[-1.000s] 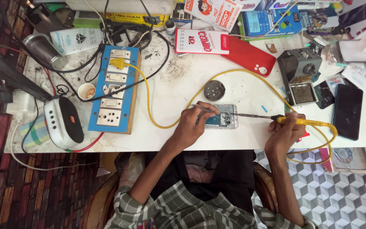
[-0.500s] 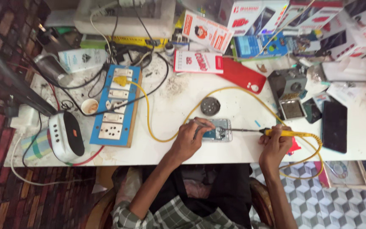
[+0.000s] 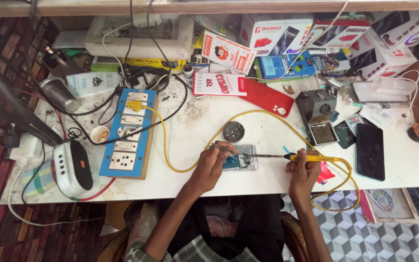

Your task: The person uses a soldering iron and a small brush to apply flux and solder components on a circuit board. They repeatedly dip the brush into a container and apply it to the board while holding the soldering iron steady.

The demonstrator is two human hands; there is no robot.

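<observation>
An opened phone (image 3: 245, 160) with its circuit board showing lies on the white worktable (image 3: 195, 131) near the front edge. My left hand (image 3: 213, 164) rests on the phone's left end, pinching a thin tool over the board. My right hand (image 3: 304, 171) grips a yellow-handled soldering iron (image 3: 306, 157); its metal tip reaches left onto the phone. A yellow cord (image 3: 170, 145) runs from the iron in a loop to a plug in the blue socket board (image 3: 128, 133).
A round dark tin (image 3: 233, 131) sits just behind the phone. A red phone cover (image 3: 267, 98), a grey solder stand (image 3: 317, 107) and a black phone (image 3: 370, 151) lie to the right. Boxes crowd the back. A white speaker (image 3: 71, 167) sits front left.
The camera view has shifted, so the table sits lower in frame. Both hands stay on the phone and the iron, with the tip still at the board.
</observation>
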